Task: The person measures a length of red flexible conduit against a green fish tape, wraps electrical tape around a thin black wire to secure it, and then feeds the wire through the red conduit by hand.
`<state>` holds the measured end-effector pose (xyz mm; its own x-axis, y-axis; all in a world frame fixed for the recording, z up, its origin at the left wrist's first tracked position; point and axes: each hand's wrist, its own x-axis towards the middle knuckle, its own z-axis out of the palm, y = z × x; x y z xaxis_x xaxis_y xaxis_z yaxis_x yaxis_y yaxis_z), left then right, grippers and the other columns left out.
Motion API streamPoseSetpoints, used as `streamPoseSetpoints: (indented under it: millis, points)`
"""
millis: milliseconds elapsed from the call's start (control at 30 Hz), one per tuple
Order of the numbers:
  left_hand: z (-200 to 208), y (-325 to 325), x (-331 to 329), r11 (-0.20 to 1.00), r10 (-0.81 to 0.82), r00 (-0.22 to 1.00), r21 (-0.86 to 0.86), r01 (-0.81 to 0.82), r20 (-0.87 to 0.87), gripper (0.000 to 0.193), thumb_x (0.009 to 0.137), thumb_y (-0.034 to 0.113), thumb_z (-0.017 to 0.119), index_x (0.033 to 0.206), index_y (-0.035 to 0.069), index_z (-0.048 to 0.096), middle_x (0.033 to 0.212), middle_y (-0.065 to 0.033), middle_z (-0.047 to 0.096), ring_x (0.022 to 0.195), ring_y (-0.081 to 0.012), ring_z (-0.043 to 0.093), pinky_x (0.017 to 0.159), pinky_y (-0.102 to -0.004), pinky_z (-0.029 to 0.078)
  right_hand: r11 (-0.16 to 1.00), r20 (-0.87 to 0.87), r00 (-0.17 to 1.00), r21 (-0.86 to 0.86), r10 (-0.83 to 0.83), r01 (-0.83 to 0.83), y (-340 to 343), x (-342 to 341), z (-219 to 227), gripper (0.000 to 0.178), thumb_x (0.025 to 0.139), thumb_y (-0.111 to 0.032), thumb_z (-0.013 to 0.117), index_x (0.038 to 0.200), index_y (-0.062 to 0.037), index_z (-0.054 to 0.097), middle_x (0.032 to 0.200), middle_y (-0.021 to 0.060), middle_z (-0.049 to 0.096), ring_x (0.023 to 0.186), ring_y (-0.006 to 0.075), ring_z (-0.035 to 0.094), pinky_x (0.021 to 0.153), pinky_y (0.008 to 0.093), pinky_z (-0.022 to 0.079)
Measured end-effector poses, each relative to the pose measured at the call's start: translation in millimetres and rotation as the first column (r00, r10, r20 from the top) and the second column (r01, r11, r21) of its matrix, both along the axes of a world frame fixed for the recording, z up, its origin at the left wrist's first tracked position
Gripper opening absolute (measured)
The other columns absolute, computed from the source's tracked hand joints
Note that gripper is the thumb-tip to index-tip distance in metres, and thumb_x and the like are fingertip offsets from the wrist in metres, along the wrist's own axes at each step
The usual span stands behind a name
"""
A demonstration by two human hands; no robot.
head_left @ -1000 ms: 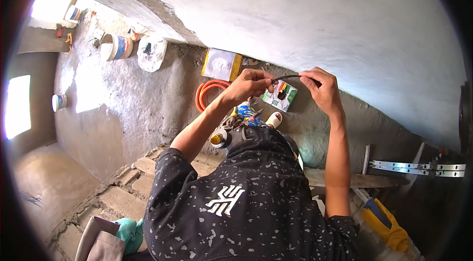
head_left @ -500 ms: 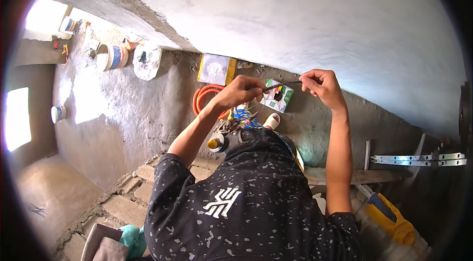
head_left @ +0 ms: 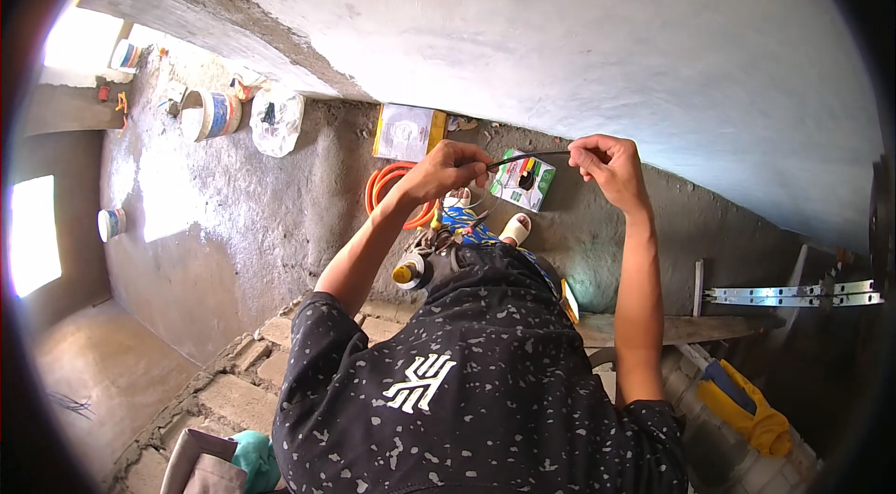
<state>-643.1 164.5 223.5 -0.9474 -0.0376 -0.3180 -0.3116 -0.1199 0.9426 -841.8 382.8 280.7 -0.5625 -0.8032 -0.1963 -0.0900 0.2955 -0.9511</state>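
Note:
Both my arms are raised in front of me. My left hand [head_left: 450, 170] and my right hand [head_left: 608, 165] each pinch one end of a short dark wire [head_left: 525, 157] stretched between them. Far below the wire, on the grey cement floor, lie a green and white box [head_left: 523, 180], a coiled orange hose [head_left: 392, 188] and a yellow and white flat pack [head_left: 408, 131]. My dark speckled shirt [head_left: 467, 373] fills the lower middle of the view.
A pale plastered wall [head_left: 560, 37] runs across the top. Buckets [head_left: 207, 114] and a white bag [head_left: 276, 120] stand at the upper left. A perforated metal strip [head_left: 793, 294] and a yellow cloth [head_left: 747, 401] are at the right. Brick steps [head_left: 233, 373] are at the lower left.
Both hands stay on the wire. The view has shifted slightly, so the floor items sit a little lower in the picture.

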Motion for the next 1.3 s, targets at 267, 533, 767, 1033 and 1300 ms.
streamPoseSetpoints:
  millis: [267,533,767,1033,1300]
  points:
    - [1.2,-10.0,6.7,0.994,-0.106,0.992,-0.008,0.106,-0.066,0.027,0.092,0.022,0.055,0.104,-0.001,0.063,0.077,-0.0004,0.062,0.070,-0.0083,0.056,0.066,-0.0252,0.046,0.994,-0.269,0.962,0.106,0.041,-0.013,-3.5,13.7,4.3,0.014,0.085,-0.011,0.066,0.089,0.0018,0.068,0.072,0.0065,0.067,0.063,0.0104,0.059,0.059,0.0266,0.047]
    - [13.4,15.2,-27.2,0.966,-0.062,0.977,-0.260,0.008,-0.202,0.032,0.095,0.029,0.056,0.105,0.000,0.064,0.084,-0.0085,0.066,0.075,-0.0133,0.059,0.067,-0.0304,0.047,0.978,-0.504,0.839,0.136,0.204,-0.156,-52.2,40.4,4.5,0.007,0.078,-0.004,0.065,0.083,0.0015,0.066,0.075,0.0179,0.065,0.065,0.0294,0.064,0.060,0.0352,0.048]
    - [8.0,-13.8,-22.8,0.869,0.274,0.943,-0.371,-0.326,-0.186,0.021,0.088,0.020,0.060,0.092,0.002,0.071,0.067,-0.0035,0.066,0.062,-0.0086,0.058,0.058,-0.0267,0.046,0.986,-0.425,0.896,-0.145,-0.132,0.077,-94.6,60.6,-16.3,0.013,0.086,-0.011,0.066,0.085,0.0001,0.059,0.070,0.0068,0.061,0.061,0.0143,0.060,0.057,0.0294,0.048]
    - [-44.1,-50.5,37.9,0.867,0.482,0.876,-0.144,-0.477,0.003,0.030,0.093,0.029,0.058,0.091,0.001,0.069,0.065,0.0019,0.060,0.056,-0.0026,0.047,0.050,-0.0198,0.036,0.424,-0.122,0.408,0.180,0.905,-0.888,-86.7,183.2,-98.6,0.058,0.063,-0.018,0.075,0.118,-0.0075,0.058,0.121,0.0158,0.056,0.119,0.0323,0.049,0.100,0.0394,0.039]
    - [-63.7,-47.1,53.0,0.826,0.564,0.823,-0.029,-0.563,0.063,0.028,0.093,0.027,0.059,0.091,0.001,0.068,0.068,0.0018,0.061,0.059,-0.0035,0.050,0.053,-0.0194,0.039,0.086,-0.023,0.083,0.379,0.996,-0.921,-118.8,210.9,-108.4,0.058,0.057,-0.021,0.076,0.112,-0.0058,0.063,0.110,0.0155,0.062,0.108,0.0322,0.057,0.094,0.0390,0.044]
